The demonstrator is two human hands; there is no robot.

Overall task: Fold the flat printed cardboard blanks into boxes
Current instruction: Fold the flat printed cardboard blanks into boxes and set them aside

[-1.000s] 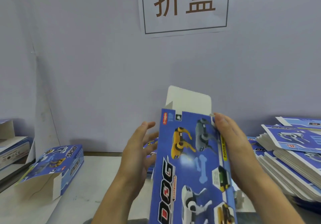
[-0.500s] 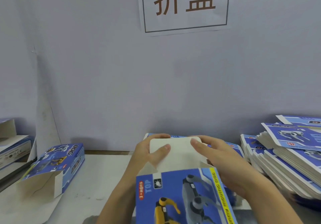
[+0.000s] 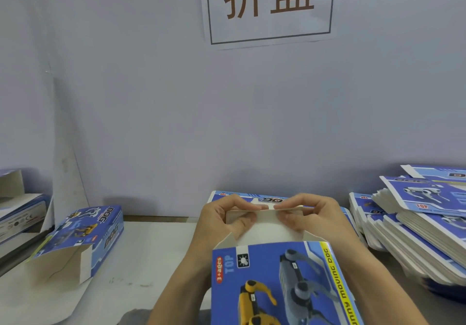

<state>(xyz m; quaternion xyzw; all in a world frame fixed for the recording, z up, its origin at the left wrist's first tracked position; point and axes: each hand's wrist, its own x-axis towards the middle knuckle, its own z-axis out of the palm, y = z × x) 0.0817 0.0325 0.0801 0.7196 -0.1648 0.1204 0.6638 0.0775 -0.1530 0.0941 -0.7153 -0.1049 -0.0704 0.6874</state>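
here both hands work the far end of the blue box [image 3: 277, 282] held near the chest. the left hand [image 3: 222, 220] and right hand [image 3: 312, 217] each pinch the white end flap [image 3: 264, 226], creasing its tuck lip. likely next: bend the flap over and slide the lip inside the open mouth. flat blanks [image 3: 423, 226] wait stacked at right.

Even, soft indoor light, fairly bright, no hard glare. Faint shadows on the wall [image 3: 176, 123] behind the stack of blanks [image 3: 416, 224] at right and the folded box [image 3: 83, 234] at left. Slight softness overall; wide-angle bending at left edge. Near box [image 3: 277, 287] sharp enough to read print.
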